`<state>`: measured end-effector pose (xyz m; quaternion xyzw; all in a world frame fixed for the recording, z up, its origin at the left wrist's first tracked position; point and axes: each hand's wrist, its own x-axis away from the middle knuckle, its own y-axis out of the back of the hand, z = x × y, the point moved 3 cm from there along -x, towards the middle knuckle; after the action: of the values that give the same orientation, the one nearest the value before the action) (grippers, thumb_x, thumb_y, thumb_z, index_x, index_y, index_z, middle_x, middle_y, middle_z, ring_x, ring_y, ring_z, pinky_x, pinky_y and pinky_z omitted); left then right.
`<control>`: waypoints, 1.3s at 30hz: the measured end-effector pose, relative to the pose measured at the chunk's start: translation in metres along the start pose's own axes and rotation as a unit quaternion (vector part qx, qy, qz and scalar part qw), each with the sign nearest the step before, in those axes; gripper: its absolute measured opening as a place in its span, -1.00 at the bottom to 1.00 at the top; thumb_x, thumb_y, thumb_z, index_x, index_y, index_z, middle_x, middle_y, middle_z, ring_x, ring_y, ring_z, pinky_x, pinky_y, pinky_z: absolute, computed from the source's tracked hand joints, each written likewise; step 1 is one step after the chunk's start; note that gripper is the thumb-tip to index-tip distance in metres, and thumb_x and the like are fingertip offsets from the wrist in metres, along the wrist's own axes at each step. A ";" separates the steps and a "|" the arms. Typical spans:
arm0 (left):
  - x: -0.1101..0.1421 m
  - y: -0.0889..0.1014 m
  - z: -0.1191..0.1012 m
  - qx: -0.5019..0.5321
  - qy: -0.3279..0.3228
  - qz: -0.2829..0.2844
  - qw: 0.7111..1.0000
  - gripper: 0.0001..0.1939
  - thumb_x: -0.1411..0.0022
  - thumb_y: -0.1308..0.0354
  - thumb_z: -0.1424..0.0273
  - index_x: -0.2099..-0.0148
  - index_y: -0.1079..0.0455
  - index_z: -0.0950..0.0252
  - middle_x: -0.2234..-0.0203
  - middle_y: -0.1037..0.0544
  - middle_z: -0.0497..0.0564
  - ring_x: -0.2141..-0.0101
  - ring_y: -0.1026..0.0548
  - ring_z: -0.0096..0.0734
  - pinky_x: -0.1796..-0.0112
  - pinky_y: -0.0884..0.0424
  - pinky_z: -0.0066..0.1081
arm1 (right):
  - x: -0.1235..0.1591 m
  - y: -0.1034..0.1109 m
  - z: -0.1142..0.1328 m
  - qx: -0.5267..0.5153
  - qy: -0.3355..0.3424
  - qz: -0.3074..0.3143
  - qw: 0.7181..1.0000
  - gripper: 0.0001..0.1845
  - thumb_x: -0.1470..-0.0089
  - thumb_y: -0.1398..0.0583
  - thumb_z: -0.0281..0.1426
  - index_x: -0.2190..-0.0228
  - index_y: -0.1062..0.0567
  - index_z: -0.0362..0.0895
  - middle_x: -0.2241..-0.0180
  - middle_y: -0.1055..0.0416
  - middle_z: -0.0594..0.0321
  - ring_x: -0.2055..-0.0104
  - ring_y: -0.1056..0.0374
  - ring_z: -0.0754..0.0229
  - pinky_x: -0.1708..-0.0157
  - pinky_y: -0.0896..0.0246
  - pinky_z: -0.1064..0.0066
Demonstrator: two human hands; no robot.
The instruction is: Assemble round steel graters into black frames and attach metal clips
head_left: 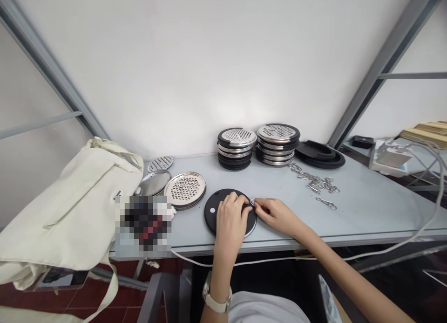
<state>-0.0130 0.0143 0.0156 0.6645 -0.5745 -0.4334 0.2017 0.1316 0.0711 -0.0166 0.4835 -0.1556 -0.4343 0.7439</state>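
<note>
A round black disc with a white dot lies flat near the front edge of the table. My left hand rests on top of it, fingers curled, thumb and forefinger closed at the disc's right side. My right hand pinches a small metal wire clip against the disc's right rim. Part of the clip is hidden by the fingertips. A loose metal snap clip and a pile of similar clips lie to the right, beyond my right hand.
Two stacks of grater discs, a left stack and a right stack, stand by the wall. Black rings lie beside them. Perforated metal plates sit left, near a cream bag. A white cable crosses the front edge.
</note>
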 end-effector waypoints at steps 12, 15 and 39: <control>-0.001 0.000 0.000 0.000 0.003 0.018 1.000 -0.94 -0.28 -0.08 0.41 0.21 -0.37 0.19 0.28 -0.41 -0.06 0.18 -0.37 -0.35 0.16 -0.25 -0.36 | 0.002 0.003 0.003 -0.037 -0.004 -0.019 0.999 -0.86 -0.17 0.02 -0.35 0.44 -0.17 -0.06 0.62 -0.14 0.43 0.59 -0.07 0.31 0.51 0.09 0.49; -0.001 0.000 0.001 0.003 0.004 0.018 1.000 -0.95 -0.29 -0.08 0.41 0.21 -0.36 0.19 0.27 -0.41 -0.06 0.18 -0.37 -0.36 0.16 -0.25 -0.37 | 0.002 0.002 0.003 -0.036 -0.006 -0.016 0.999 -0.85 -0.18 0.04 -0.34 0.44 -0.17 -0.07 0.61 -0.15 0.42 0.59 -0.07 0.30 0.51 0.10 0.48; -0.001 -0.008 -0.007 -0.030 0.023 -0.012 0.999 -0.97 -0.28 -0.09 0.41 0.24 -0.36 0.19 0.29 -0.43 -0.08 0.20 -0.38 -0.35 0.18 -0.25 -0.36 | -0.002 0.002 -0.002 -0.031 -0.009 -0.014 0.999 -0.67 -0.26 0.11 -0.28 0.52 -0.21 -0.08 0.63 -0.18 0.37 0.59 -0.09 0.29 0.51 0.08 0.46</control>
<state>-0.0027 0.0152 0.0137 0.6746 -0.5485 -0.4376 0.2294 0.1327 0.0746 -0.0157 0.4578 -0.1424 -0.4535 0.7513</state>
